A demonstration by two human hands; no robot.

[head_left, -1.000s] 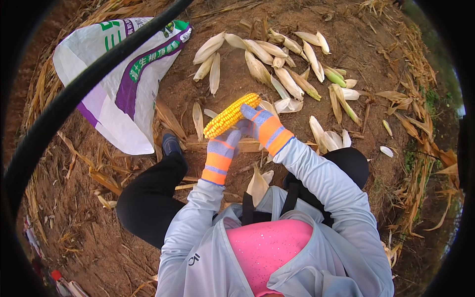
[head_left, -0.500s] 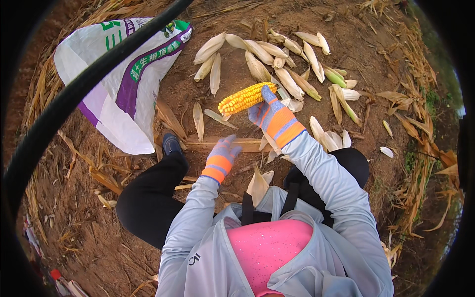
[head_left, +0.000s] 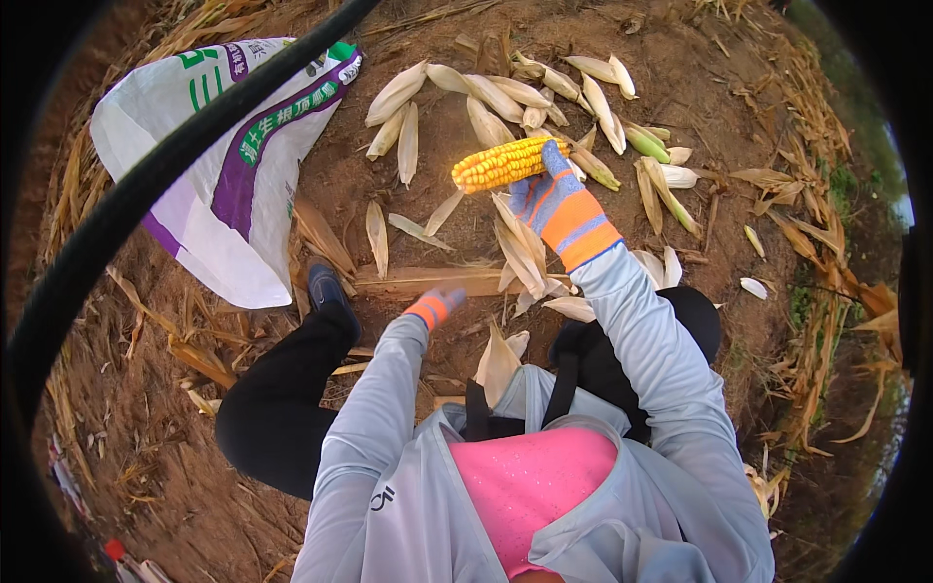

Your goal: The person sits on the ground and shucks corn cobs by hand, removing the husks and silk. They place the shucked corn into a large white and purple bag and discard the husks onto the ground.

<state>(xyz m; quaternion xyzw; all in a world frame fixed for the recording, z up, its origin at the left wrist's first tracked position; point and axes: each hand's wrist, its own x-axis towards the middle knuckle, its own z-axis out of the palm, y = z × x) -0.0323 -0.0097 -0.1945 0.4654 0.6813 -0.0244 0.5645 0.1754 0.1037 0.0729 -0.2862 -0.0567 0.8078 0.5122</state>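
Observation:
My right hand (head_left: 562, 206), in a grey-blue and orange glove, is closed around one end of a yellow corn cob (head_left: 505, 165). Its kernels are bare, and the thumb lies along the top. Pale dry husk leaves (head_left: 520, 245) show just below this hand; whether they are still joined to the cob I cannot tell. My left hand (head_left: 439, 301), gloved alike, is lower and to the left, above a wooden board (head_left: 398, 284) and apart from the cob. Its fingers are blurred and partly turned away.
Several ears in pale husks (head_left: 486, 124) lie on the brown soil ahead. A white, purple and green sack (head_left: 233, 185) lies at the left. A thick black strap or cable (head_left: 175, 160) crosses the view there. Dry stalks (head_left: 816, 233) line the right side.
My right hand has shifted slightly right and up with the corn cob, and husk leaves now show below it. My left hand's spread fingers have become foreshortened and blurred.

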